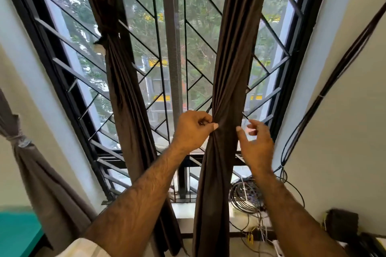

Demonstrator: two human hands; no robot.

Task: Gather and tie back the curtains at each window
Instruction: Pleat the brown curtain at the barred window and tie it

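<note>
Brown curtain (pixel 227 81) bunched between left hand (pixel 191 130) and right hand (pixel 255 144).

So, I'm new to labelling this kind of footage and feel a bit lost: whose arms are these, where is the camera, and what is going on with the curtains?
There is no machine here. The camera sits on a person's head and looks forward and down, so the two bare arms are that person's own. They stand at a barred window with trees outside. The left hand pinches the gathered waist of the right curtain, a dark brown panel. The right hand hovers open beside it, thumb near the cloth, gripping nothing. The left curtain at the same window is already tied back, as is another curtain at the far left edge. Below on the right lies a tangle of cables by the sill.
</note>
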